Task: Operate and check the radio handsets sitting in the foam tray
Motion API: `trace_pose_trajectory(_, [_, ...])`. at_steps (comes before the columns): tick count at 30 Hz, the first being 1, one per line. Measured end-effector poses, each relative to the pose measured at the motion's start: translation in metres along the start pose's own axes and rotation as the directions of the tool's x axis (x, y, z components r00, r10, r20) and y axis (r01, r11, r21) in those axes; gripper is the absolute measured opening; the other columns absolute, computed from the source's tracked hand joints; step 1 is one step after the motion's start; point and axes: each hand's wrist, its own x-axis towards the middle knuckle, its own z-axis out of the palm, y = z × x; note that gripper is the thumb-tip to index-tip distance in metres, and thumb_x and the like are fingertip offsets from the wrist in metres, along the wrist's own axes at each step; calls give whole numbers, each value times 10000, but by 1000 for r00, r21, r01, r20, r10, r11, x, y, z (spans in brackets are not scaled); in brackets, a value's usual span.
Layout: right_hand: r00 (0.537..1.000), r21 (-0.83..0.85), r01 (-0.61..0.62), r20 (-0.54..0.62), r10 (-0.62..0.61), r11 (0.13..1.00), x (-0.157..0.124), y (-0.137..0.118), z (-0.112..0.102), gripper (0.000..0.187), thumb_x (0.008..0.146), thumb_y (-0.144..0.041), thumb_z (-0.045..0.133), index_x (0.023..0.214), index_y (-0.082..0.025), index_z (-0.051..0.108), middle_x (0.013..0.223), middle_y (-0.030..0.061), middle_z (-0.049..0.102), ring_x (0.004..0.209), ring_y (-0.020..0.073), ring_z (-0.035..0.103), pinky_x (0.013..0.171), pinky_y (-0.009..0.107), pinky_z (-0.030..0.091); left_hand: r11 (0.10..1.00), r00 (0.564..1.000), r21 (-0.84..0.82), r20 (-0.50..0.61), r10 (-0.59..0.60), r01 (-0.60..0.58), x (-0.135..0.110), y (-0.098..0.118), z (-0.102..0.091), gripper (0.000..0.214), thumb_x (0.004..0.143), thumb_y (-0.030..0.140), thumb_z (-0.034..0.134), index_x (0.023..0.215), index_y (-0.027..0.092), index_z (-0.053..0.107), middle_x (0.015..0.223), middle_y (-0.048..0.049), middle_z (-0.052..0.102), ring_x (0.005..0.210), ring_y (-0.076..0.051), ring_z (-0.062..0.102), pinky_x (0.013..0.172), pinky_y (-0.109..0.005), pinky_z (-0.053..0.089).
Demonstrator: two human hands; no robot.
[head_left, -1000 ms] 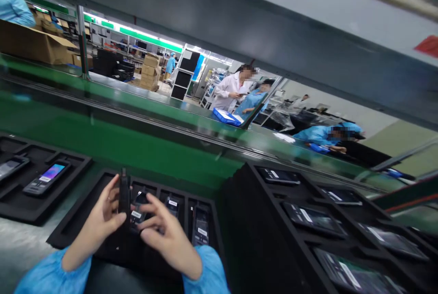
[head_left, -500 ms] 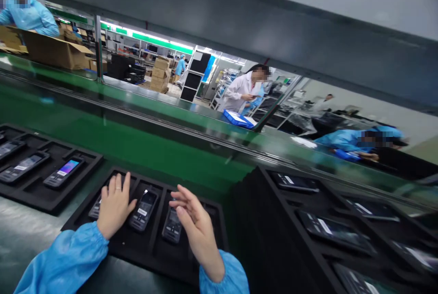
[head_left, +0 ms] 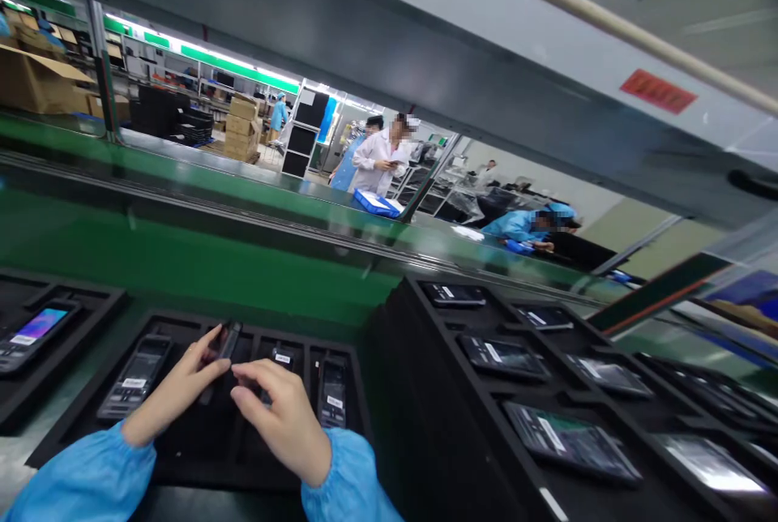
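Note:
A black foam tray (head_left: 182,457) lies before me with black keypad phones in its slots. My left hand (head_left: 176,392) pinches one black phone (head_left: 226,341) by its side and tilts it up out of a middle slot. My right hand (head_left: 283,417) hovers with curled fingers next to it, fingertips near that same phone. Another phone (head_left: 134,376) lies flat in the left slot and one more phone (head_left: 332,392) in the right slot. Both arms wear blue sleeves.
A tall stack of black trays (head_left: 547,392) holding several phones stands at my right. Another tray (head_left: 36,344) with a lit phone (head_left: 33,326) lies at left. A green conveyor belt (head_left: 200,254) runs behind. People in blue and white coats work beyond it.
My left hand lay flat on the tray half a second ago; now it has lifted a phone from a middle slot. My right hand moved in closer. The view shifted left.

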Motion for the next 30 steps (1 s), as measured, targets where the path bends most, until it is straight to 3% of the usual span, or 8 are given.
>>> trace_pose_trajectory(2, [998, -46, 61, 39, -59, 997, -1, 2, 7, 409, 965, -550, 786, 1301, -323, 841, 1181, 92, 853, 1060, 303, 807, 985, 441, 658, 944, 995, -318, 64, -75, 91, -13, 15, -5, 836, 916, 665, 604, 1599, 185, 568, 1163, -91, 796, 1266, -364, 730, 1084, -461, 599])
trace_pose_trajectory(4, [992, -90, 119, 58, -114, 989, -3, 5, 13, 453, 972, -561, 783, 1377, -359, 804, 1209, 94, 831, 1051, 297, 801, 959, 435, 671, 818, 988, -554, 91, -126, 155, -27, 28, -4, 913, 831, 725, 743, 1566, 199, 609, 1349, -106, 797, 1488, -380, 602, 1215, -468, 535])
trace_pose_trajectory(7, [989, -105, 146, 19, -145, 984, -8, 5, 18, 362, 1016, -502, 743, 1349, -384, 823, 1103, 88, 818, 961, 285, 799, 895, 426, 687, 720, 987, -678, 53, -149, 145, -42, 40, 5, 967, 722, 796, 847, 1485, 221, 697, 1477, -107, 764, 1612, -392, 475, 1314, -473, 452])
trace_pose_trajectory(10, [987, -85, 157, -20, -159, 984, -11, 4, 19, 269, 1040, -447, 720, 1263, -401, 862, 993, 66, 809, 879, 260, 792, 842, 398, 685, 673, 983, -718, 101, -151, 177, -50, 42, 15, 928, 715, 801, 870, 1431, 223, 747, 1465, -113, 776, 1637, -414, 432, 1311, -503, 467])
trace_pose_trajectory(14, [980, -69, 172, -94, -178, 983, -11, 2, 20, 244, 1058, -393, 687, 1187, -320, 881, 943, 68, 818, 829, 231, 788, 804, 360, 670, 660, 984, -731, 111, -139, 175, -55, 40, 21, 833, 850, 760, 806, 1483, 226, 717, 1529, -112, 737, 1682, -404, 348, 1371, -545, 368])
trace_pose_trajectory(21, [964, 25, 73, -258, -64, 997, -6, 8, 29, 112, 993, -340, 761, 1020, -279, 852, 876, 28, 819, 781, 198, 767, 732, 299, 644, 675, 994, -733, 29, -102, 91, -55, 44, 23, 1091, 803, 883, 763, 1638, 219, 536, 1764, -162, 484, 1685, -368, 364, 1427, -508, 233])
trace_pose_trajectory(25, [942, -3, 170, -294, -163, 985, -7, 9, 34, 146, 1020, -314, 735, 967, -282, 867, 856, 36, 819, 764, 194, 773, 727, 296, 652, 708, 993, -702, -9, -117, 77, -55, 43, 25, 1044, 834, 889, 719, 1637, 249, 529, 1782, -150, 457, 1717, -356, 285, 1431, -494, 191])
trace_pose_trajectory(30, [927, -121, 251, -254, -274, 960, -15, 15, 38, 192, 1021, -292, 745, 1134, -343, 891, 938, 49, 824, 809, 192, 787, 750, 292, 653, 741, 988, -670, -88, -128, 37, -55, 36, 27, 910, 928, 800, 665, 1662, 293, 485, 1759, -119, 478, 1686, -345, 338, 1417, -473, 208])
